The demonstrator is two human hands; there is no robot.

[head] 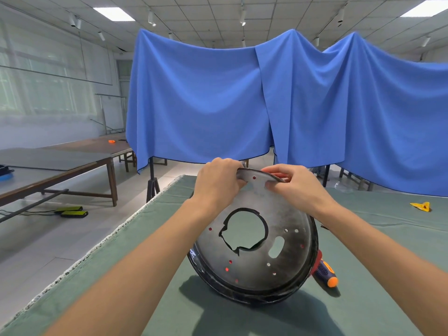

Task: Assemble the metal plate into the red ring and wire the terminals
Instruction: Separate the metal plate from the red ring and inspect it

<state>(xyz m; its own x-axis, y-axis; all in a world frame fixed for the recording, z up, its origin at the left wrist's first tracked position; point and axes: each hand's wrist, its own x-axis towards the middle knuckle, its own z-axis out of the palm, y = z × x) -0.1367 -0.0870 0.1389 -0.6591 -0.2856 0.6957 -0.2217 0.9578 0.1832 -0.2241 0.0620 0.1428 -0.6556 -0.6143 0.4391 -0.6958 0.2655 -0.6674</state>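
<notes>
A round dark metal plate (286,209) with a ragged centre hole and several small holes stands tilted on its lower edge on the green-covered table (375,275). Red shows through its small holes, and a sliver of the red ring (317,261) peeks out behind its right rim. My left hand (218,181) grips the plate's top edge from the left. My right hand (288,183) pinches the same top edge from the right. The terminals and wires are not visible.
A screwdriver (326,272) with a blue and orange handle lies just right of the plate's base. A yellow object (421,206) sits at the far right of the table. Blue cloth (242,100) hangs behind. The table's left edge runs diagonally; other tables (72,156) stand left.
</notes>
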